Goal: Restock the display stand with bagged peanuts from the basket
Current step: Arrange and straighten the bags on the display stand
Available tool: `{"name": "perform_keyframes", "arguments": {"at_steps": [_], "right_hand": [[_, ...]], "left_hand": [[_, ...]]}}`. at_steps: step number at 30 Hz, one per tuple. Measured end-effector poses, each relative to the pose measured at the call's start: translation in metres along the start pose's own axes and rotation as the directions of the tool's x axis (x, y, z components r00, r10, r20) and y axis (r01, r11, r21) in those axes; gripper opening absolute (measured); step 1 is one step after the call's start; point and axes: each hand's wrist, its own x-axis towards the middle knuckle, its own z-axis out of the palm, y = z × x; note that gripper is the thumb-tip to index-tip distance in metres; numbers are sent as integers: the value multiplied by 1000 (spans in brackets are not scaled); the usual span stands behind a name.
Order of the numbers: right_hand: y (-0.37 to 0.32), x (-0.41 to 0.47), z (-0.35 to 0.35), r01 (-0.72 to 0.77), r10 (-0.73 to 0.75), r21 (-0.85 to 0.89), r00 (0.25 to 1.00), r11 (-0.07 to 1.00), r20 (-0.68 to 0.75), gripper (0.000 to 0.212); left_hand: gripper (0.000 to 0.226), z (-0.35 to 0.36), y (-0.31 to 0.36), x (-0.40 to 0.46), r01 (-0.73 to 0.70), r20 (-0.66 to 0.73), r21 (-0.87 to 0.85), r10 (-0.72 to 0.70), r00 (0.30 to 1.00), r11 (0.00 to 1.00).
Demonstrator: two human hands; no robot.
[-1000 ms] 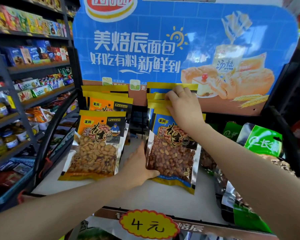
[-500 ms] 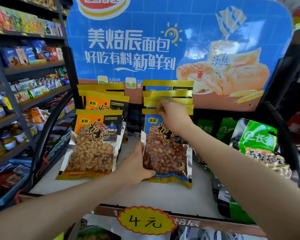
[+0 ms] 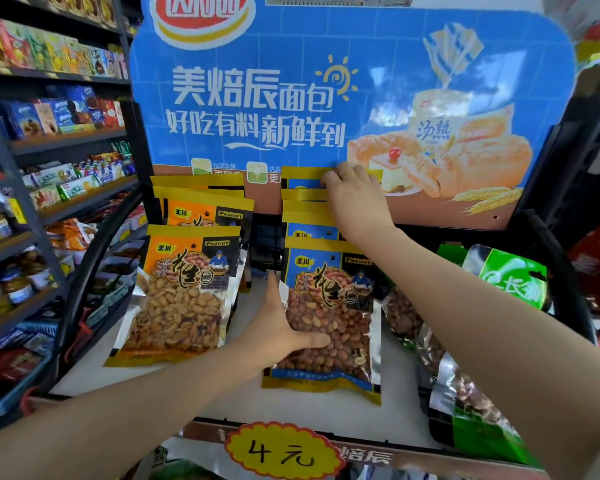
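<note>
Head view, items recorded from left to right. Store shelving (image 3: 49, 147) stocked with boxed snacks and jars is observed at the far left. Just beside it, the display stand (image 3: 312, 408) presents a white shelf surface backed by a blue header board (image 3: 291, 98). On the left portion of the shelf, a row of orange peanut bags (image 3: 184, 292) is seen standing tilted back, one behind another, the front bag showing pale nuts through its clear window.

The left hand (image 3: 278, 330) is noted at the centre, between the two rows. Its thumb is laid across the clear window of the front blue peanut bag (image 3: 329, 320) and the palm is set against that bag's left edge; the remaining fingers are hidden behind the bag, so it cannot be told whether they are curled round it. This bag stands at the head of a second row, with further blue bags (image 3: 307, 216) stacked behind it, only their yellow top strips visible.

The right hand (image 3: 355, 195) is placed on the top strips of the rear bags, fingers bent down over the rearmost strip; a ring is worn on one finger.

At the right, green bags (image 3: 513, 278) of darker nuts are seen lying on the shelf. A yellow price tag (image 3: 281, 452) is fixed to the stand's front edge.
</note>
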Motion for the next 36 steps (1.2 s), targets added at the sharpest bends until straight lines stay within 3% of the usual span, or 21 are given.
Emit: {"name": "perform_keyframes", "arguments": {"at_steps": [3, 8, 13, 18, 20, 23, 25, 28, 30, 33, 34, 36], "right_hand": [[7, 4, -3, -61, 61, 22, 998, 998, -5, 23], [12, 6, -4, -154, 154, 57, 988, 987, -3, 15], [11, 5, -10, -175, 176, 35, 984, 984, -8, 27], [16, -16, -27, -41, 43, 91, 999, 995, -23, 36], [19, -30, -40, -15, 18, 199, 1000, 980, -10, 33], [29, -54, -59, -30, 34, 301, 999, 953, -7, 25], [46, -68, -71, -90, 103, 339, 995, 936, -19, 22], [81, -94, -84, -294, 326, 366, 945, 883, -29, 22], [103, -114, -85, -428, 446, 410, 893, 805, 58, 24], [122, -140, -79, -569, 394, 529, 821, 630, 413, 21], [127, -145, -78, -592, 355, 523, 798, 613, 487, 18], [134, -145, -79, -530, 261, 475, 812, 702, 521, 24]], "left_hand": [[131, 1, 1, 0, -21, 15, 12, 21, 1000, 1000], [129, 0, 5, 4, -73, 4, 45, 73, 997, 996], [129, -1, 10, 6, -113, -51, 116, 119, 992, 987], [119, 2, 8, -3, -130, -44, 188, 141, 989, 973], [114, 1, 10, -10, -228, -73, 401, 279, 957, 887], [94, 0, 13, -18, -347, 14, 669, 456, 890, 658], [81, 2, 18, -20, -412, 90, 643, 470, 878, 646], [61, 10, 29, -21, -551, 166, 516, 554, 816, 656], [56, 16, 37, -25, -626, 175, 434, 621, 764, 648], [47, 29, 44, -35, -649, 237, 327, 606, 760, 687], [46, 35, 44, -38, -631, 273, 305, 569, 776, 713], [51, 46, 43, -42, -599, 344, 303, 501, 794, 741]]}}
